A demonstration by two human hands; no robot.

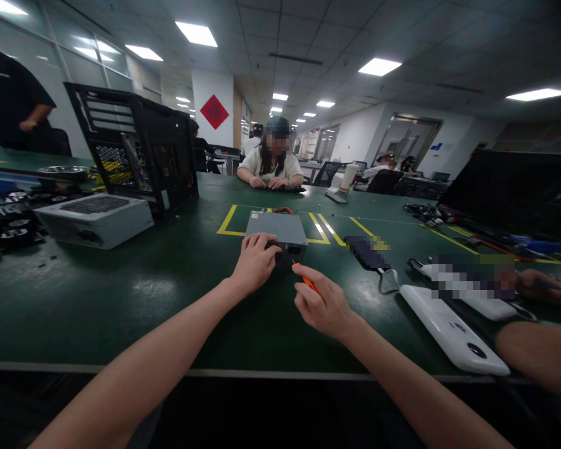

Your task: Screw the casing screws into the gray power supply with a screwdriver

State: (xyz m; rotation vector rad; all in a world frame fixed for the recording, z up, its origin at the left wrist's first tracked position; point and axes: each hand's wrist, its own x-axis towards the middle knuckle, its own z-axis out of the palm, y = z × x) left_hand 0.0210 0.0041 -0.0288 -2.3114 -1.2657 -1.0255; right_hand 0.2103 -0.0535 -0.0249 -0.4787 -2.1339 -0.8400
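A grey metal computer power supply (280, 228) lies on the green table in front of me, with coloured cables showing behind it. My left hand (256, 262) grips its near left side, fingers bent over the top edge. Its near face, with what looks like a power socket, is partly covered by that hand. In my right hand (325, 302) is a screwdriver with an orange handle (310, 284), pinched between thumb and fingers. The screwdriver's thin tip points toward the near right corner of the power supply, seemingly a little apart from it.
On the left stand a black computer case (135, 146) and another power supply (96, 218). A phone (367, 251) and white power banks (453, 327) lie to the right, near another person's arm (542, 355). A person (273, 162) sits opposite. Cables (425, 213) lie farther right.
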